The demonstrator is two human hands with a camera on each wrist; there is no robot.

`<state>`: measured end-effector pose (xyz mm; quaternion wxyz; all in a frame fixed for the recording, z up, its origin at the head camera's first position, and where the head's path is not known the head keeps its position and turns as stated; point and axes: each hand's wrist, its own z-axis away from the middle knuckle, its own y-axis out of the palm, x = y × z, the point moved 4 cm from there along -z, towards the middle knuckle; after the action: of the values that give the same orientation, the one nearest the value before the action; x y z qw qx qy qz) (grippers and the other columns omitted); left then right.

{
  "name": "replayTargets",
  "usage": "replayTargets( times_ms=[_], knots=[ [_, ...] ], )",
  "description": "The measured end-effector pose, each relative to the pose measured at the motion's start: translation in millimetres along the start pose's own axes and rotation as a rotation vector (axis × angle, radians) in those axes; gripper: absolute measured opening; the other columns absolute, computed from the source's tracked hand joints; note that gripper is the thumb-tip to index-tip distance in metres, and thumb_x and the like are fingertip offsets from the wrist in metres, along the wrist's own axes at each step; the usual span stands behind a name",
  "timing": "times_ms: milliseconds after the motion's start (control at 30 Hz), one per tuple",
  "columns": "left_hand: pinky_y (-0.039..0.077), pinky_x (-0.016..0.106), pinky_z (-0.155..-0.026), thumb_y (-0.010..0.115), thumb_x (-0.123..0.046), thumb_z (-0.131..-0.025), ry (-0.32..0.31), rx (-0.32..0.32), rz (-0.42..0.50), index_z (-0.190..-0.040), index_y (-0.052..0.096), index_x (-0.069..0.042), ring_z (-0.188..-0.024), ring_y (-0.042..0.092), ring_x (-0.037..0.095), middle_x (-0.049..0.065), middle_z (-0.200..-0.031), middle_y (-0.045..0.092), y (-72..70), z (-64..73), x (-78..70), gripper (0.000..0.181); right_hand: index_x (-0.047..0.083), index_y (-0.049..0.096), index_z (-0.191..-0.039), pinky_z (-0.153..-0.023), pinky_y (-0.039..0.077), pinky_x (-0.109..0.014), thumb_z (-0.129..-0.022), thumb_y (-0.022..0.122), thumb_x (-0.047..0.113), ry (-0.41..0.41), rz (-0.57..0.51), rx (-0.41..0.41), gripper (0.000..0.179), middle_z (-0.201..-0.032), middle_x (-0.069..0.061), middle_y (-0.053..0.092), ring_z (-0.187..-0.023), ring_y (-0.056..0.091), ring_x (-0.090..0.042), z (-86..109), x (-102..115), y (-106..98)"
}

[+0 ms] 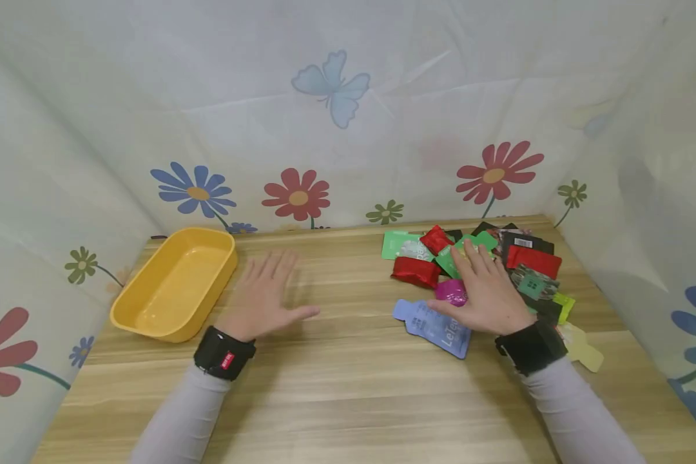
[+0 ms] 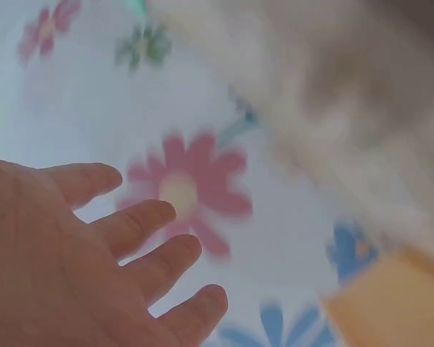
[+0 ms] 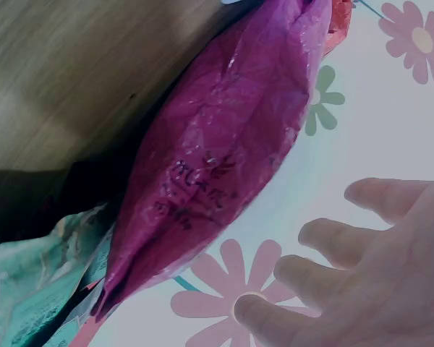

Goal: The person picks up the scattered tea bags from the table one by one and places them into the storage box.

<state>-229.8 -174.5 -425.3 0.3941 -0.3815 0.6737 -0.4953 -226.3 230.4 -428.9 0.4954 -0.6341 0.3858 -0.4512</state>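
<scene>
My left hand (image 1: 263, 299) is held over the wooden table with its fingers straight and spread, holding nothing. Just to its left stands a yellow plastic basin (image 1: 214, 299). My right hand (image 1: 490, 293), fingers extended, hovers over a heap of small packets and partly hides them. Nearest its thumb are a shiny magenta packet (image 1: 450, 292) and a light blue pouch (image 1: 435, 327). In the right wrist view, the magenta packet (image 3: 217, 144) shows large and puffed beside the fingers. Red packets (image 1: 415, 272) and green packets (image 1: 396, 245) lie around the heap's left side.
More packets spread to the right: a red one (image 1: 535, 260), a black one (image 1: 524, 243), a yellow-green one (image 1: 565, 306) and a pale yellow pouch (image 1: 586, 348). A white curtain (image 1: 348, 148) printed with flowers and a butterfly encloses the table (image 1: 348, 399) at the back and sides.
</scene>
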Motion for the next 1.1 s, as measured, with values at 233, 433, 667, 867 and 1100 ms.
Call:
replayTargets(
  times_ms=[233, 433, 667, 867, 1100],
  knots=[
    [0.021, 0.064, -0.115, 0.050, -0.073, -0.085, -0.178, -0.008, 0.097, -0.161, 0.022, -0.006, -0.146, 0.025, 0.043, 0.021, -0.162, 0.023, -68.9, 16.6, 79.3, 0.105, 0.005, 0.028, -0.159, -0.115, 0.012, -0.068, -0.077, 0.048, 0.083, -0.011, -0.009, 0.016, 0.114, -0.163, -0.022, 0.018, -0.148, 0.012, -0.046, -0.1, -5.6, 2.3],
    [0.024, 0.069, -0.109, 0.043, -0.065, -0.094, -0.289, 0.169, 0.105, -0.157, 0.014, 0.008, -0.138, 0.026, 0.054, 0.036, -0.155, 0.024, -93.1, 42.1, 169.6, 0.100, 0.003, 0.036, -0.155, -0.113, 0.020, -0.068, -0.078, 0.052, 0.080, -0.041, -0.025, 0.032, 0.110, -0.160, -0.024, 0.025, -0.146, 0.019, -0.046, -0.7, -7.9, 0.5],
    [0.041, 0.069, -0.096, 0.040, -0.055, -0.099, -0.414, 0.380, 0.097, -0.148, 0.020, 0.021, -0.120, 0.044, 0.056, 0.044, -0.139, 0.038, -93.3, 71.3, 235.2, 0.092, 0.006, 0.040, -0.153, -0.105, 0.036, -0.066, -0.075, 0.070, 0.064, -0.093, -0.039, 0.060, 0.102, -0.158, -0.021, 0.030, -0.142, 0.028, -0.042, -1.5, -14.9, 6.3],
    [0.055, 0.048, -0.075, 0.052, -0.041, -0.099, -0.435, 0.325, 0.124, -0.135, 0.048, 0.013, -0.090, 0.059, 0.035, 0.033, -0.117, 0.059, -78.9, 77.2, 252.1, 0.065, 0.008, 0.045, -0.151, -0.098, 0.046, -0.061, -0.072, 0.079, 0.051, -0.085, -0.063, 0.087, 0.095, -0.149, -0.018, 0.040, -0.133, 0.039, -0.040, 0.4, -21.4, 9.3],
    [0.048, 0.033, -0.068, 0.054, -0.038, -0.098, -0.374, 0.214, 0.201, -0.113, 0.060, 0.004, -0.085, 0.057, 0.027, 0.020, -0.104, 0.063, -61.9, 81.7, 242.7, 0.044, 0.011, 0.055, -0.143, -0.092, 0.052, -0.055, -0.072, 0.083, 0.037, -0.101, -0.071, 0.107, 0.081, -0.133, -0.014, 0.053, -0.120, 0.051, -0.034, -1.0, -23.1, 8.9]
  ],
)
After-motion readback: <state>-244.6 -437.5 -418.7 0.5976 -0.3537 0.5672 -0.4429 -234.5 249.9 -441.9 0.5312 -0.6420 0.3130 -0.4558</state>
